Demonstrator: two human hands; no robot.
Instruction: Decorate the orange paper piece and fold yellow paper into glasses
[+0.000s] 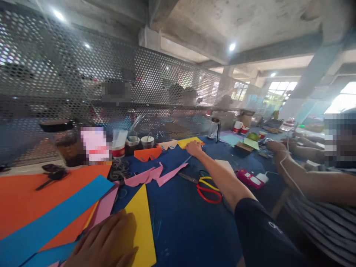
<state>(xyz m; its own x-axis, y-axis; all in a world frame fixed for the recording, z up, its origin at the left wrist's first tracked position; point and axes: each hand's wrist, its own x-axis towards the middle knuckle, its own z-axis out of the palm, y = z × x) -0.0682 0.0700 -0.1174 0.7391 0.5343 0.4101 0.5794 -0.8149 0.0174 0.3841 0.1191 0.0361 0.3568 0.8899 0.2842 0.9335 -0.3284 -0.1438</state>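
**Snag risk: scissors just beside our right forearm**

Risks, left to right:
- Blue strip (63, 207) on the orange sheet (19, 200), left of our left fingers: could slide if that hand sweeps sideways.
- Left hand (102, 241) lies over the yellow sheet (145, 228), thumb apart from fingers, nothing gripped. Dragging could crease the sheet.
- Cups (147, 141), left of our right fingertips: could tip if the wrist swings that way.
- Right hand (194, 147) is on the yellow piece (182, 143), fingers bent over it; can't tell if pinching or only pressing. A hard tug could tear it.
- Scissors (198, 181), nearer us than the right fingers: handles could catch on the forearm if it pulls back low.

Counts, left to right: one orange sheet on top, two blue strips showing, one yellow sheet under the left fingers, three cups, two pink cut pieces (172, 176) beyond the left fingers, one peach cut-out (168, 144) and one yellow piece by the right fingers, at least one pair of scissors.
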